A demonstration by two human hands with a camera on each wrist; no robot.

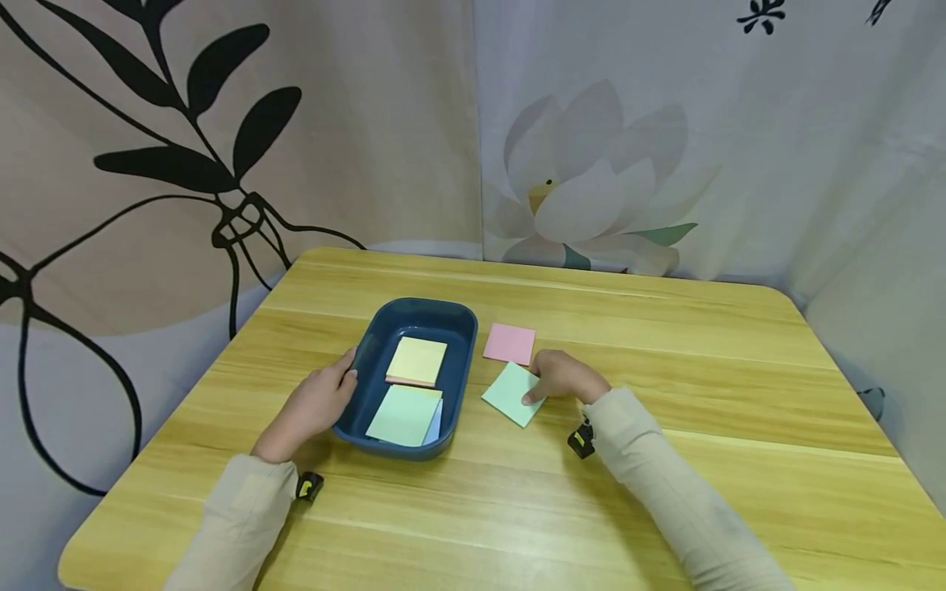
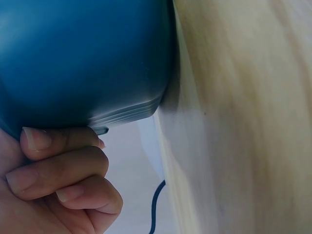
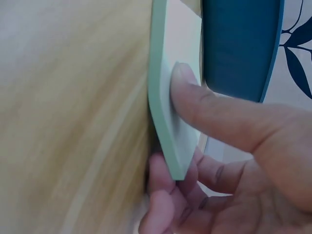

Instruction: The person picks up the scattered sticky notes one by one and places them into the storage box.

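A dark blue plastic tray stands on the table, and my left hand grips its left side. In the left wrist view, curled fingers lie against the tray's outer wall; the thumb is out of sight there. My right hand pinches a light green sticky note pad by its right corner. The right wrist view shows the thumb on the pad's face and fingertips beneath its edge. Just behind it lies a pink sticky note pad on the table.
Inside the tray, a pale yellow pad sits over a pinkish one. Nearer me in the tray, a green pad partly covers a blue one. Printed curtains hang behind the wooden table.
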